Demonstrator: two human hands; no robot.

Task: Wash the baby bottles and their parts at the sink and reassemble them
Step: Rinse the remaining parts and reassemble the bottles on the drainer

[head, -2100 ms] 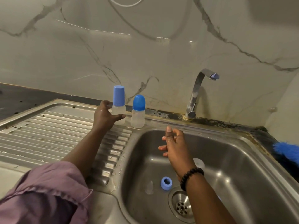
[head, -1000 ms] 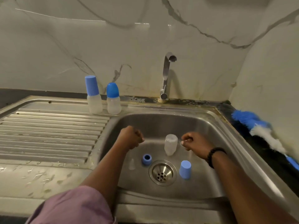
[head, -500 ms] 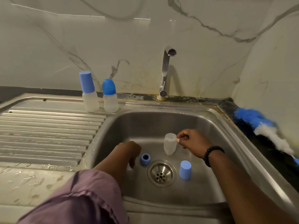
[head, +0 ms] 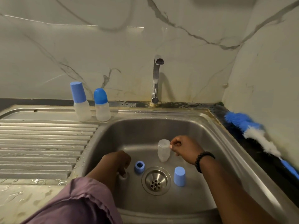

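My right hand (head: 184, 148) sits in the middle of the frame, inside the sink basin (head: 202, 135), with thumb and forefinger pinched on the rim of the open clear bottle (head: 163, 150). That bottle stands upright on the basin floor, just above the drain (head: 156, 180). My other fingers are curled into the palm, and a dark bead bracelet (head: 204, 161) circles the wrist.

My left hand (head: 117, 162) is lower and left of centre, reaching down to the basin floor. Its fingers are bent downward and closed around a small clear teat (head: 123, 175), of which only a pale edge shows beneath my fingertips. How firmly I hold it, I cannot tell. My purple sleeve (head: 76, 202) fills the lower left corner.

Just right of that hand, a blue screw ring (head: 139, 166) lies on the basin floor, close to the drain's left side. On the drain's right stands a light blue cap (head: 179, 176), mouth down.

At the upper left of the basin, on the back edge of the ribbed draining board (head: 40, 143), two capped bottles stand side by side: the tall-capped bottle (head: 80, 104) on the left, the round-capped bottle (head: 102, 107) next to it. The tap (head: 156, 80) rises behind the basin, no water running. A blue and white bottle brush (head: 252, 135) lies along the counter at the right edge of the frame.
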